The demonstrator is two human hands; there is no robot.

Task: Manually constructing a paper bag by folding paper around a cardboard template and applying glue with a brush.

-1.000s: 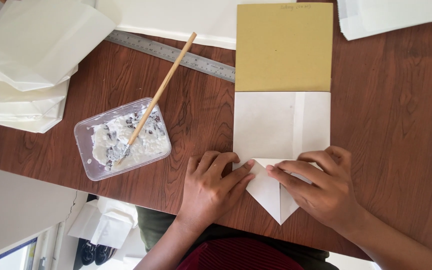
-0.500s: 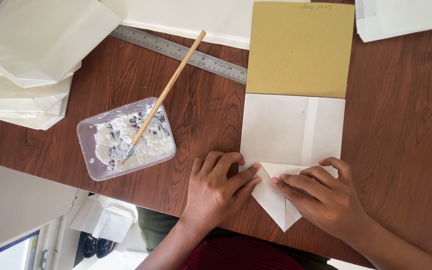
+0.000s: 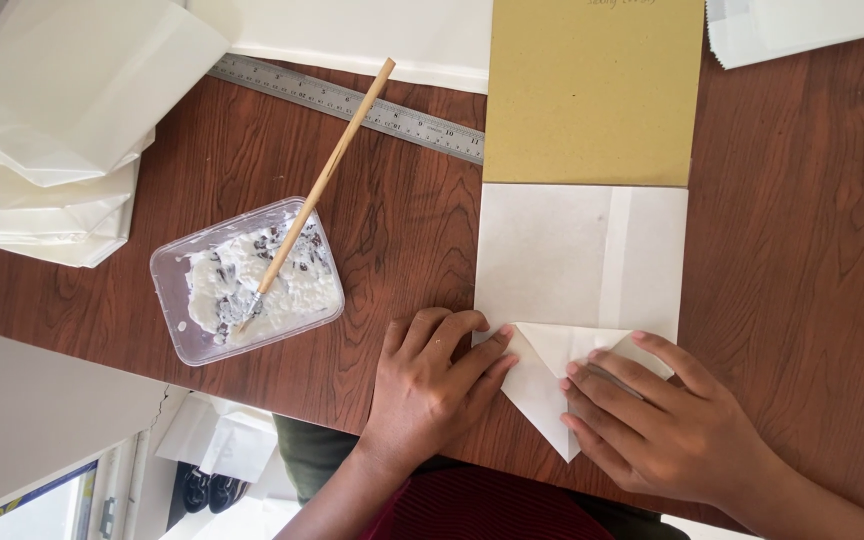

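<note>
A white paper sheet (image 3: 572,260) lies on the brown wooden table (image 3: 802,250), its near end folded into a downward point. My left hand (image 3: 432,385) presses flat on the left side of that fold, fingers together. My right hand (image 3: 662,425) presses on the right flap of the fold. A tan cardboard square (image 3: 592,90) covers the far part of the sheet.
A clear plastic tub of white paste (image 3: 247,280) with a wooden-handled brush (image 3: 317,190) stands at the left. A steel ruler (image 3: 342,95) lies behind it. Stacks of folded white paper (image 3: 52,120) fill the far left corner; more white paper (image 3: 802,25) sits far right.
Both hands have stayed pressing on the folded point; the view has shifted slightly, and my fingers have slid a little along the creases.
</note>
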